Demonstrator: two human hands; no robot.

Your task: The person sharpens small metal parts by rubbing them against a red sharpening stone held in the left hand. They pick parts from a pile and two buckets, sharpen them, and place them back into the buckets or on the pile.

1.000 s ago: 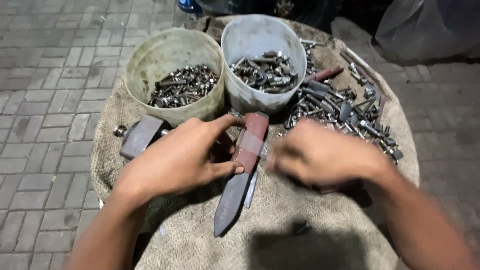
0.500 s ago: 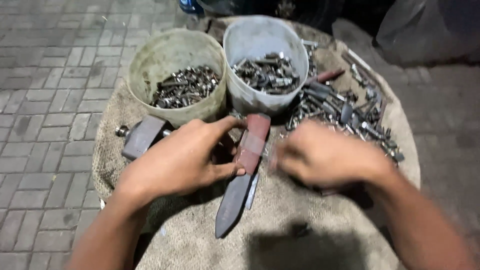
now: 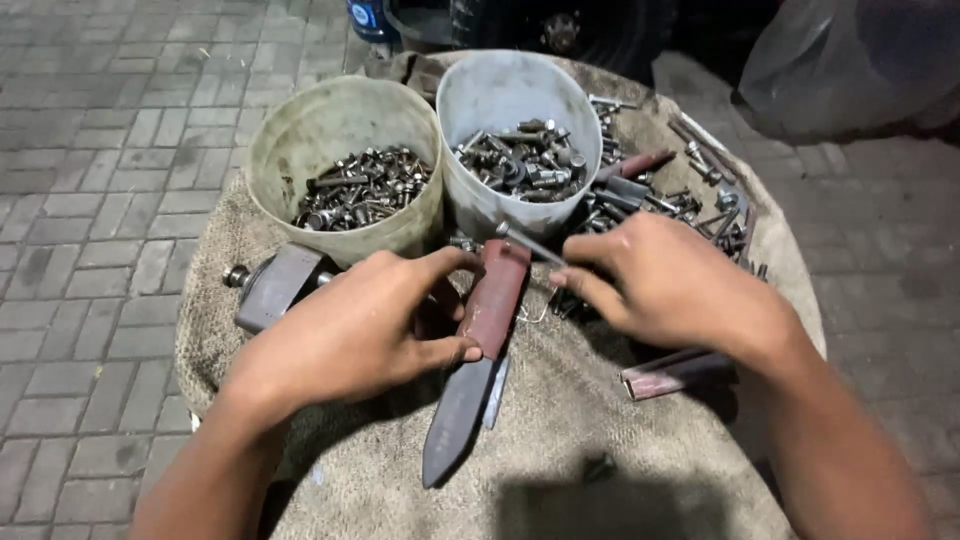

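- At the middle of the sack-covered worktop (image 3: 560, 470), both hands sit low over the cloth, close on either side of a long flat tool with a reddish handle (image 3: 493, 300) and a dark pointed blade running toward the near edge.
- The left hand (image 3: 365, 335) is curled, thumb and fingertips touching the handle's left side — a light pinch, much as it was a second ago.
- The right hand (image 3: 665, 280) has changed most: before it was a blur just right of the handle; now it is sharp, fingers narrowed, and a thin bolt (image 3: 530, 243) juts from the fingertips toward the far edge. Whether it is truly pinched I cannot tell for sure.
- Beyond the hands, at the far edge, stand a greenish bucket (image 3: 330, 125) and a white bucket (image 3: 515, 90), both holding bolts and nuts — neither has shifted.
- Loose bolts (image 3: 690, 205) lie heaped along the right edge, a grey metal block (image 3: 275, 285) sits at the left edge, and a reddish bar (image 3: 675, 372) shows just below the right wrist.
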